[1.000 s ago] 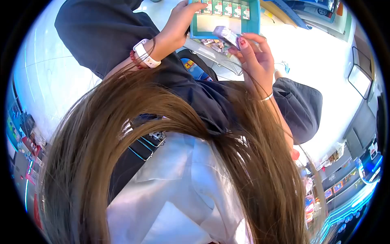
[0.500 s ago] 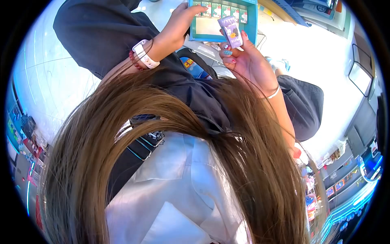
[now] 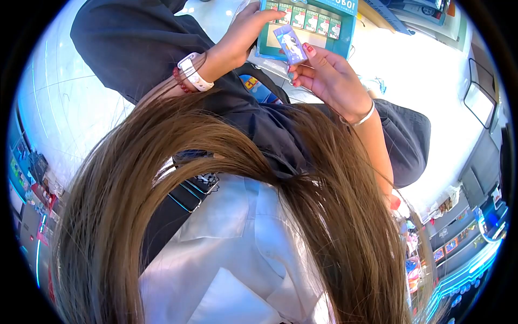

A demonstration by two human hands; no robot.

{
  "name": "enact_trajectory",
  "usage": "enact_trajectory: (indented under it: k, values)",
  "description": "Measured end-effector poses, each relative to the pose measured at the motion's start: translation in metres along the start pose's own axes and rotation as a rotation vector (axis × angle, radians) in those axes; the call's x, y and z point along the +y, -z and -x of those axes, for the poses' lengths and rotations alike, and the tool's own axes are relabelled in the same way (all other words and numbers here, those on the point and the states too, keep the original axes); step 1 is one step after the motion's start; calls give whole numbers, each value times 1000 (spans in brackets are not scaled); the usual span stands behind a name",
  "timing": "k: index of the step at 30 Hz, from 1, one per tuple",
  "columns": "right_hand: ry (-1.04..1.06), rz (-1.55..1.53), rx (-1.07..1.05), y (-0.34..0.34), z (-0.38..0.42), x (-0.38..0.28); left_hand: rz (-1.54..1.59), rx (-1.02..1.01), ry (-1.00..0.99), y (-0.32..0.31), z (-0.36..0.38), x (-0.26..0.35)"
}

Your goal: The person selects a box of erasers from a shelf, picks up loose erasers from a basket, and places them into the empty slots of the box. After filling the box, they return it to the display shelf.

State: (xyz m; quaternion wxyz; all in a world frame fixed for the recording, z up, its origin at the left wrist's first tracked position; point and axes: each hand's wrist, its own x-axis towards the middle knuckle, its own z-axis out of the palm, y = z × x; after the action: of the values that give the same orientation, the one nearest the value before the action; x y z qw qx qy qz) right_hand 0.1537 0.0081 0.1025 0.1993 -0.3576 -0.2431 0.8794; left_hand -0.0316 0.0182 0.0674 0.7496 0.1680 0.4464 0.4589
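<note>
Teal cardboard makes up the open display box [image 3: 345, 33] at the top centre of the frame, and the left hand [image 3: 243, 35], coming in from the upper left, grips its left edge with the thumb laid over the rim. A row of small packs [image 3: 305, 19] stands upright along the box's far side; the pale floor of the box in front of them is bare.

The right hand [image 3: 334, 81] sits just below and right of the box, fingers pinched on one small pack [image 3: 290, 45] with a pale blue-and-white face. The pack is held at the fingertips, its long axis tilted from upper left to lower right, and it overlaps the box's near wall as seen from above. So the pack lies just short of the bare floor of the box, with the right hand the nearer one and the left only steadying.

A white watch [image 3: 193, 71] and red beads circle the left wrist, a thin silver bangle [image 3: 365, 116] the right. Below the box a wire basket [image 3: 272, 67] shows between the hands. Long brown hair [image 3: 216, 216] fills the lower frame and hides whatever is beneath.
</note>
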Motion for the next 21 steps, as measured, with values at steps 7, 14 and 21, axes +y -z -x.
enact_trajectory:
  k: [7, 14, 21]
  values:
    - [-142, 377, 114, -11, -5, -17, -167, 52, -91, 7, -10, -20]
    - [-155, 477, 50, 2, -14, -15, -332, 6, 48, 4, -2, -14]
    - [-124, 715, 129, 0, -20, -7, -119, -30, -110, 6, -9, -36]
